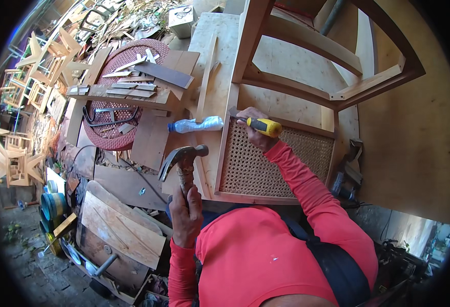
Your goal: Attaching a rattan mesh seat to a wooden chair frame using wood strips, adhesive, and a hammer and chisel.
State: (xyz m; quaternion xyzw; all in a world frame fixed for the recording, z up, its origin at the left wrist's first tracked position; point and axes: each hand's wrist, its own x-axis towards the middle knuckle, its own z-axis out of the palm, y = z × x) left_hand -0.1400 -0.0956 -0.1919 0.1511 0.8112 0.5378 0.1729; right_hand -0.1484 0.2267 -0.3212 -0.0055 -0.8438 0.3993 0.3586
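My left hand (186,217) is closed round the handle of a claw hammer (185,153), holding it upright with the head at the top. My right hand (255,133) grips a chisel (267,128) with a yellow and black handle. The grey blade of the chisel points left, at the corner of the wooden chair frame (281,79). Below that hand lies the woven cane panel (271,163) within its wooden border. A clear plastic bottle (199,124) with a blue cap lies on its side, just left of the panel.
Wood offcuts (133,87) are heaped on a round red woven top (110,138) to the left. A hand saw-like metal frame (107,123) lies beneath them. Stacked wooden chair frames (46,66) stand at the far left. Teal tins (53,204) sit at lower left.
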